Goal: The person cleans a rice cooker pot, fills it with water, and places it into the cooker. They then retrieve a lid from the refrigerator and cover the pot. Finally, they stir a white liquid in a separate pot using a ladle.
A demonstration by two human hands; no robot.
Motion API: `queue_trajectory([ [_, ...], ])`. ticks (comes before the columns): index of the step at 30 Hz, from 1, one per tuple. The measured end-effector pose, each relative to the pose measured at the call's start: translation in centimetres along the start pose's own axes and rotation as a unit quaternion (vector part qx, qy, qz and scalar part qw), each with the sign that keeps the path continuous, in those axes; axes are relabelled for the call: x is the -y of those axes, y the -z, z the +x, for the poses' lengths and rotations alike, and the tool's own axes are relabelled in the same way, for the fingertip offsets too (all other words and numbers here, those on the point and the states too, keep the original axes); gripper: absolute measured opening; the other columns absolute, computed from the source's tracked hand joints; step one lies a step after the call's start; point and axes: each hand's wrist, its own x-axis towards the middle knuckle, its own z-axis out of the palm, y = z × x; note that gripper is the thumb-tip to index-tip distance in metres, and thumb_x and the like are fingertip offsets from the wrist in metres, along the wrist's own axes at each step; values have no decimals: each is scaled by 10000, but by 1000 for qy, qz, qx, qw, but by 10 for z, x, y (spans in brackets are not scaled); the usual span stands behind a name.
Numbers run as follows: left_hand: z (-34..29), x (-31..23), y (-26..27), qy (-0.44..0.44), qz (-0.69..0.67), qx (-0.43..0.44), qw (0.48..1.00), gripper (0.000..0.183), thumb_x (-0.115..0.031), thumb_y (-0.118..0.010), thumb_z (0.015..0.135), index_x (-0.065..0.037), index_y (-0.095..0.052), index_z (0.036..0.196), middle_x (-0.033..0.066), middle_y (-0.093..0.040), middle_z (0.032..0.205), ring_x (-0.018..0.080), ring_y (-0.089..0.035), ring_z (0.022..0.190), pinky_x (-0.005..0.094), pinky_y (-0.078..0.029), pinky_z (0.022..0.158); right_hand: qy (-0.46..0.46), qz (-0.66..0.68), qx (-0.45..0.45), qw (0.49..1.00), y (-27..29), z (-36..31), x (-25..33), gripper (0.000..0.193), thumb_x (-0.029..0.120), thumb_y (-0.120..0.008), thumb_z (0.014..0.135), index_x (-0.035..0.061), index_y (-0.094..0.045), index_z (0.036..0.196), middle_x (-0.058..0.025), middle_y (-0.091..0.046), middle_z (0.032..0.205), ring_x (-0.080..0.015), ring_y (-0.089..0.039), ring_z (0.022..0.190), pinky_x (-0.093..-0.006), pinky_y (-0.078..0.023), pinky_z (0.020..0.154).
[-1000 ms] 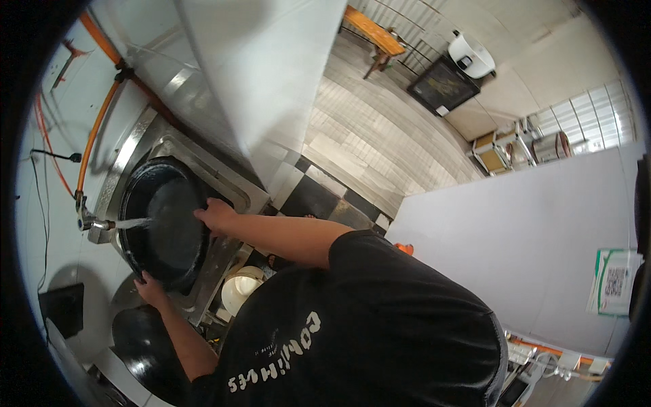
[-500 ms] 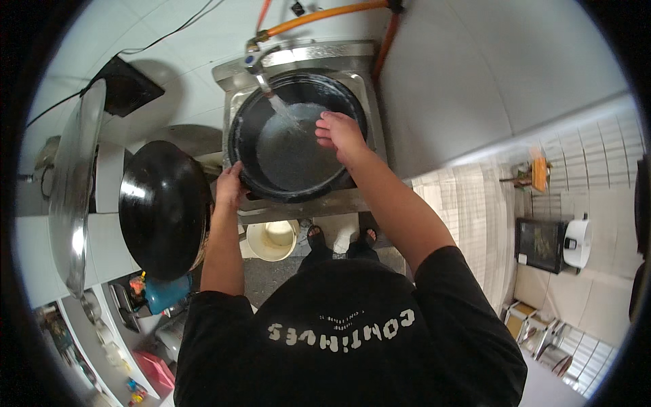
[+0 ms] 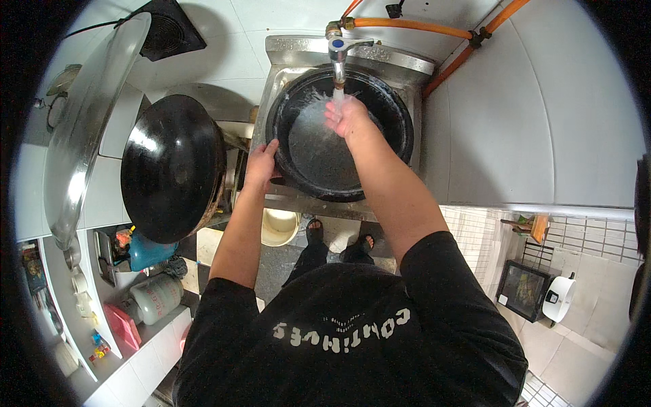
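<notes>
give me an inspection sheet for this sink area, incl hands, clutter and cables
Surface: metal sink, mostly covered by the basin
Things in use: black basin with water in it; tap running
Clutter: black wok left of the sink; pale bucket below its front edge
Hands: left hand grips the basin's left rim; right hand is open under the stream, holding nothing visible
Cables: black cable at upper left; orange hose beside the tap
Surroundings: gas cylinder lower left; white cooker far right
</notes>
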Motion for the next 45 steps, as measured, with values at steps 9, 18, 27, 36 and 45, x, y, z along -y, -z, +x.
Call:
queue_trajectory([
  [9,-4,-7,-6,1,42,-38,998,521,-430,-538,970,28,-573,1216,137,-661,1044,240,-650,878,377,-547,669,69,-109,101,987,-2,-53,44,332,345,-506,998,35,-613,1048,-122,-677,923,-221,-679,782,-301,-549,614],
  [18,-20,-26,-13,-25,87,-49,995,538,-446,-537,968,44,-586,1185,145,-662,1016,246,-644,842,379,-533,665,96,-244,119,958,-4,-80,65,311,319,-520,987,39,-653,1003,-87,-695,874,-190,-678,742,-297,-553,668],
  [27,-21,-29,-13,-36,105,-59,992,523,-448,-577,946,59,-646,1054,139,-663,876,191,-630,744,340,-508,621,61,-299,114,945,5,-62,52,355,432,-572,934,117,-667,1067,-38,-707,1048,-183,-664,987,-345,-432,891],
  [36,-16,-26,-4,-87,149,-35,984,465,-412,-607,951,52,-596,920,101,-608,733,187,-586,563,333,-495,457,137,-429,-53,891,23,-40,52,314,367,-586,894,85,-682,993,-29,-689,951,-186,-583,895,-365,-422,818],
  [45,-4,-18,1,-52,103,-1,993,439,-397,-618,947,41,-592,924,106,-608,735,187,-581,559,325,-485,446,631,-412,-76,653,-1,-137,137,398,375,-471,976,52,-653,1120,-198,-675,1077,-415,-622,993,-479,-487,874],
])
